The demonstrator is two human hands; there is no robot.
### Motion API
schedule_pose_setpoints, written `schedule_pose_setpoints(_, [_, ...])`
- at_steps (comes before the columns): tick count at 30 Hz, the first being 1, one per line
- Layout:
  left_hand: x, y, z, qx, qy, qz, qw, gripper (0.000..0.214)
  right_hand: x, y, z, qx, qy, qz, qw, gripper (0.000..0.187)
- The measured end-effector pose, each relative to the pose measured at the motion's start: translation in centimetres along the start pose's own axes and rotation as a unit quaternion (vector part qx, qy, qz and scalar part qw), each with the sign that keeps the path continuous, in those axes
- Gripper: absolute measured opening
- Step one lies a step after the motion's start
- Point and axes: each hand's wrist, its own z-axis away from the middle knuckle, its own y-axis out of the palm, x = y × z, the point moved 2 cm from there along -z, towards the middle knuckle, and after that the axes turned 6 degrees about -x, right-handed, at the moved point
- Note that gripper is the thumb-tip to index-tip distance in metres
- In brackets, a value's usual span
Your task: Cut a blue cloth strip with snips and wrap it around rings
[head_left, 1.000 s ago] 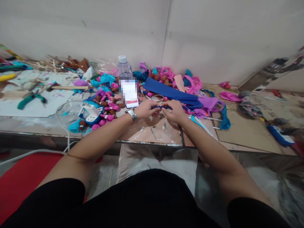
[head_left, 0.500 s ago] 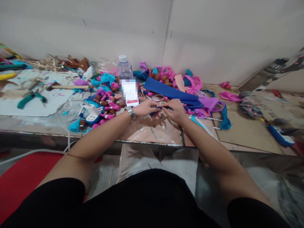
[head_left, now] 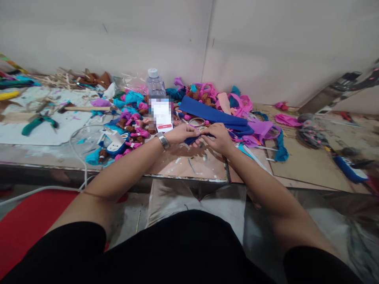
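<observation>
Near the table's (head_left: 189, 167) front edge, the left hand (head_left: 180, 134) and right hand (head_left: 218, 139) pinch a dark-blue fabric strip (head_left: 192, 139) between pressed fingertips, seemingly folding it, which needs a firm grip.

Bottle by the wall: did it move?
No. The bottle stays in the same spot, left of the wall seam, its cap level with where it was before.

Left hand (head_left: 180, 133) and right hand (head_left: 218, 137) drawn closer together, blue cloth strip (head_left: 192, 139) now bunched between them
</observation>
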Motion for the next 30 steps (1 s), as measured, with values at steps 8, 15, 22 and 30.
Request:
schedule_pose_setpoints(8, [-0.39,0.16,0.08,-0.017,0.053,-0.067,0.996,0.049,0.02,0.13,0.12,-0.007,0.007,0.022,1.0,0.025])
schedule_pose_setpoints(15, [-0.21,0.04,-0.11,-0.079,0.149,-0.249,0.954,0.041,-0.44,0.71,0.35,0.009,0.027,0.05,0.998,0.021])
schedule_pose_setpoints(22, [-0.6,0.29,0.35,-0.15,0.228,-0.377,0.885,0.031,-0.38,0.73,0.39,0.015,0.034,0.058,0.998,0.02])
schedule_pose_setpoints(30, [-0.29,0.16,0.2,-0.159,0.254,-0.482,0.823,0.026,-0.39,0.82,0.45,0.013,0.044,0.043,0.998,0.027])
